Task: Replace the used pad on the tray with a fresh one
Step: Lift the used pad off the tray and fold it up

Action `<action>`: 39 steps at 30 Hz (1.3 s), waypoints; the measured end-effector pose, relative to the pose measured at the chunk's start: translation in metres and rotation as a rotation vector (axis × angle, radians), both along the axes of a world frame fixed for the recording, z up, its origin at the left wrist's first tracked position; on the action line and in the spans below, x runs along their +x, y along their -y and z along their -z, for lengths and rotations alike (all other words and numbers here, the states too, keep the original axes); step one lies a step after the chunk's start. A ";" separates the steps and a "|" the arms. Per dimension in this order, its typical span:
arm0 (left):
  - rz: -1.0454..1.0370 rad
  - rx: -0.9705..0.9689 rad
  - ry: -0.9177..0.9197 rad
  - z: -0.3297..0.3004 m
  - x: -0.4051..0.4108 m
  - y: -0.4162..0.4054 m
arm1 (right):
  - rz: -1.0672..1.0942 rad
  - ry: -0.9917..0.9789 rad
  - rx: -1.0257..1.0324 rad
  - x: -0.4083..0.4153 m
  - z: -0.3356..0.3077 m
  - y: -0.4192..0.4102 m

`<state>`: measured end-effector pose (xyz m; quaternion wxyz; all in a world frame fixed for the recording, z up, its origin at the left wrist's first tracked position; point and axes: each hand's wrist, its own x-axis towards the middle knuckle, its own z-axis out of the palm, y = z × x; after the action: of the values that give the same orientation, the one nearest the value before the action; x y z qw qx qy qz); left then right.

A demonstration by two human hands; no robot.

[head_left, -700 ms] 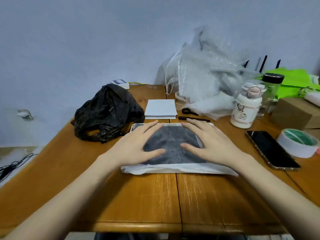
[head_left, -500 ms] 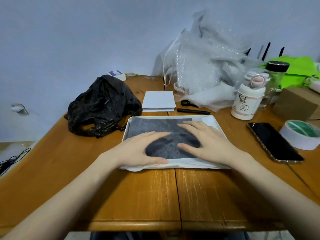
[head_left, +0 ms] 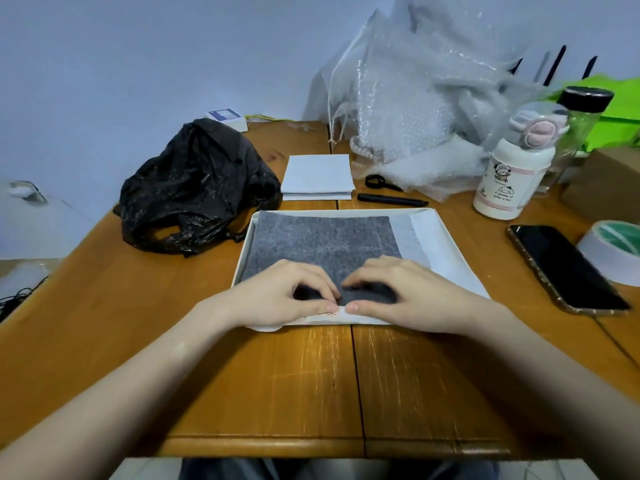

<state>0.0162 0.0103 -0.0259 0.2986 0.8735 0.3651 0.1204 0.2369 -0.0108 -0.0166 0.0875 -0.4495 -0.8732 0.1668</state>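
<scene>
A shallow white tray [head_left: 450, 251] lies in the middle of the wooden table. Inside it a dark grey pad [head_left: 322, 237] with a white border covers the left and centre. My left hand [head_left: 280, 296] and my right hand [head_left: 412, 292] meet at the tray's near edge, fingers curled, thumbs and fingertips pinching the pad's near edge. The pad's front strip is hidden under my hands. Behind the tray sits a folded white stack [head_left: 318, 177], seemingly fresh pads.
A crumpled black plastic bag [head_left: 197, 188] lies left of the tray. Black scissors [head_left: 379, 181] and a black pen [head_left: 393, 200] lie behind it, before a bubble-wrap heap [head_left: 415, 116]. A white bottle [head_left: 514, 171], phone [head_left: 564, 268] and tape roll [head_left: 614, 251] stand to the right.
Both hands slid from flat on the pad's middle back to the tray's near edge, and the fingers curled to pinch the pad's front edge. The view tilted down.
</scene>
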 end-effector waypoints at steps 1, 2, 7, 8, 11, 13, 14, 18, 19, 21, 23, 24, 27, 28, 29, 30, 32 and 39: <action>-0.003 0.008 0.002 0.000 0.001 -0.001 | -0.008 -0.005 -0.003 -0.001 0.000 0.000; -0.007 0.017 0.000 0.000 0.002 -0.002 | -0.016 -0.011 -0.006 -0.002 -0.001 0.000; -0.059 0.080 0.007 -0.005 0.004 -0.004 | -0.030 -0.032 -0.013 -0.002 -0.003 -0.002; -0.070 0.108 0.008 -0.007 0.004 -0.005 | -0.029 -0.038 -0.013 -0.002 -0.004 -0.002; -0.097 0.235 -0.019 -0.012 0.003 -0.009 | -0.032 -0.043 -0.011 -0.002 -0.006 -0.004; -0.098 0.340 -0.046 -0.016 0.003 -0.011 | -0.027 -0.041 0.003 -0.001 -0.008 -0.006; -0.098 0.381 -0.057 -0.019 0.004 -0.013 | -0.018 -0.041 0.010 -0.001 -0.009 -0.007; -0.100 0.437 -0.063 -0.029 0.005 -0.015 | 0.047 -0.039 0.053 0.000 -0.011 -0.014; -0.106 0.431 -0.058 -0.032 0.004 -0.016 | 0.062 -0.043 0.065 0.001 -0.012 -0.016; -0.118 0.405 -0.039 -0.037 0.001 -0.017 | 0.087 -0.053 0.081 0.002 -0.013 -0.019; -0.112 0.405 -0.049 -0.040 -0.003 -0.019 | 0.109 -0.064 0.095 0.002 -0.014 -0.022; -0.108 0.418 -0.066 -0.041 -0.006 -0.020 | 0.119 -0.070 0.101 0.002 -0.015 -0.023; -0.135 0.476 -0.118 -0.041 -0.014 -0.028 | 0.146 -0.095 0.118 0.003 -0.019 -0.027; -0.150 0.486 -0.123 -0.040 -0.017 -0.030 | 0.152 -0.096 0.131 0.003 -0.020 -0.028; -0.163 0.489 -0.122 -0.039 -0.020 -0.032 | 0.157 -0.098 0.145 0.003 -0.021 -0.029; -0.174 0.488 -0.116 -0.039 -0.023 -0.034 | 0.161 -0.098 0.156 0.004 -0.022 -0.030; -0.186 0.487 -0.101 -0.039 -0.025 -0.036 | 0.159 -0.091 0.177 0.004 -0.025 -0.032; -0.213 0.372 -0.046 -0.039 -0.028 -0.040 | 0.119 -0.031 0.225 0.003 -0.030 -0.036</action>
<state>-0.0119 0.0498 0.0126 0.1095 0.8727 0.4334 0.1963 0.2401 0.0256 0.0132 0.1606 -0.4854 -0.8566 0.0693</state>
